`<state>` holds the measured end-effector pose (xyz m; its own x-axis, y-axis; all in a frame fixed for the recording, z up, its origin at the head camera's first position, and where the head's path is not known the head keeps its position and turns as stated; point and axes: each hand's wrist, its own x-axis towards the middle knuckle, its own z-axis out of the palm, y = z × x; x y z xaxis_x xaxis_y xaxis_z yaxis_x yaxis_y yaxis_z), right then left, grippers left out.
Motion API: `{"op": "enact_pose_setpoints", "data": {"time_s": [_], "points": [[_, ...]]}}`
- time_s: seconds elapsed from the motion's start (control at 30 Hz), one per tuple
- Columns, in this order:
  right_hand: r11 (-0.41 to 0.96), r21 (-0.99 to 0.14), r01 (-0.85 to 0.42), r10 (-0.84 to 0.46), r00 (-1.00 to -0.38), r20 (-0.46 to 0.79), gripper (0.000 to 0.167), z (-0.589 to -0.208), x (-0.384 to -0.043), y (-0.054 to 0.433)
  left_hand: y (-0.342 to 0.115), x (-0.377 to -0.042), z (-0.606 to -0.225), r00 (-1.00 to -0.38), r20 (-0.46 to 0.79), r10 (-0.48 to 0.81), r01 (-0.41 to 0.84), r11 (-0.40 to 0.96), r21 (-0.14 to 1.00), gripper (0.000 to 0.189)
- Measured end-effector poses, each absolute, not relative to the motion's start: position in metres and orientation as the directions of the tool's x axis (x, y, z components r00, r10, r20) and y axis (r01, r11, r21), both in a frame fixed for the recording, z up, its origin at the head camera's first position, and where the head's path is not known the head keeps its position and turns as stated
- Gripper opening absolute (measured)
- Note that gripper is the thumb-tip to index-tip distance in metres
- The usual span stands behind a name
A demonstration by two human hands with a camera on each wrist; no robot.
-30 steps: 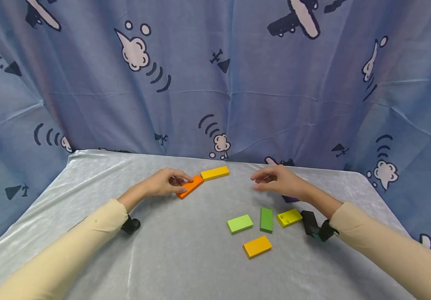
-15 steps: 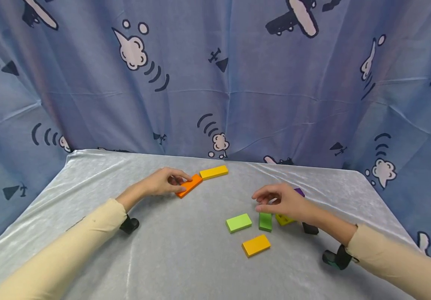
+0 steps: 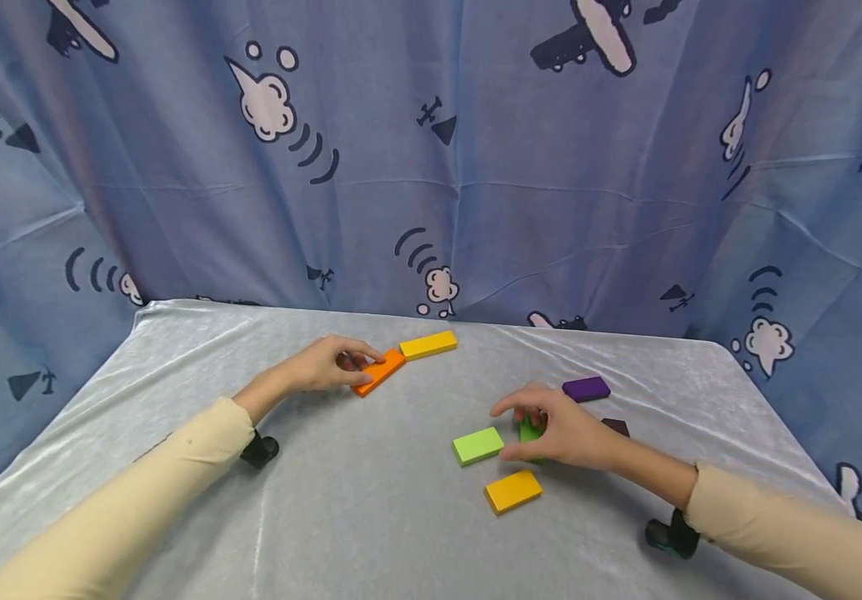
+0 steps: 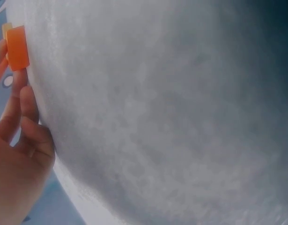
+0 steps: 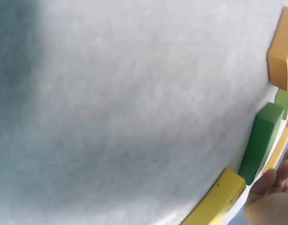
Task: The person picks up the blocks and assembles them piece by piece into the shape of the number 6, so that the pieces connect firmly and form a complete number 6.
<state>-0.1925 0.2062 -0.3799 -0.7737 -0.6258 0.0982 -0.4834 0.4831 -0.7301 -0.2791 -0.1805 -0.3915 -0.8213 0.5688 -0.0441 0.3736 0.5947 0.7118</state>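
Observation:
My left hand (image 3: 326,364) pinches an orange block (image 3: 381,372) between thumb and fingers, flat on the cloth. One corner of it meets the end of a long yellow-orange block (image 3: 428,345). My right hand (image 3: 562,427) hovers over the green block (image 3: 528,432), fingers curved and spread apart, gripping nothing. Its thumb tip is close to the right end of a light green block (image 3: 478,447). A yellow block (image 5: 216,201) shows low in the right wrist view, but the right hand hides it in the head view.
An amber block (image 3: 513,492) lies nearest on the grey cloth (image 3: 371,517). Beyond the right hand are a purple block (image 3: 586,389) and a dark block (image 3: 615,427), partly covered by the hand. A blue patterned curtain (image 3: 371,167) hangs behind the table.
My right hand has come down and nearer, from beyond the blocks to over the green one, uncovering the purple block and covering the yellow one. The left hand stays on the orange block.

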Motion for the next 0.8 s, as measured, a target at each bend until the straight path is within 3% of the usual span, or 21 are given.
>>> {"op": "enact_pose_setpoints", "data": {"time_s": [0.5, 0.8], "points": [[0.536, -0.681, -0.499, -0.603, -0.791, 0.105, 0.050, -0.392, -0.192, 0.196, -0.179, -0.278, -0.390, -0.819, -0.052, 0.572, 0.370, 0.595, 0.713, 0.035], [0.522, -0.694, -0.495, -0.602, -0.791, 0.111, 0.040, -0.393, -0.189, 0.190, -0.179, -0.278, -0.389, -0.823, -0.059, 0.566, 0.361, 0.600, 0.714, 0.035]]}}
